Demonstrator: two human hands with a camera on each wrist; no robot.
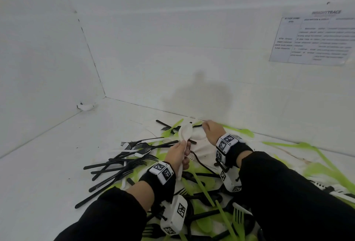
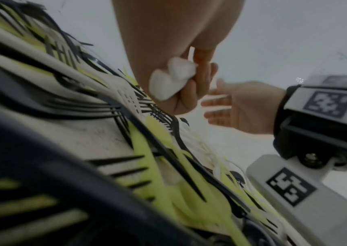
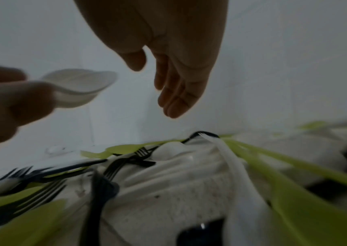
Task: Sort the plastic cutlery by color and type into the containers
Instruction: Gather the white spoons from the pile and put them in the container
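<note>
My left hand [image 1: 179, 155] grips a bundle of white plastic spoons [image 1: 185, 132] by the handles, bowls pointing up and away; the handle ends [image 2: 171, 79] stick out of the fist in the left wrist view. The stacked white bowls [image 3: 79, 86] show at the left of the right wrist view. My right hand [image 1: 210, 128] hovers just right of the spoons with straight fingers [image 3: 174, 93] and holds nothing. Below both hands lies a mixed heap of black forks [image 1: 123, 162], green cutlery [image 1: 203, 187] and white pieces on the white surface.
The heap lies in a corner between two white walls [image 1: 172, 48]. More green cutlery [image 1: 315, 156] trails right along the wall foot. A printed sheet [image 1: 315, 39] hangs on the right wall. A small white fitting [image 1: 85, 106] sits at the left wall's base. No containers show.
</note>
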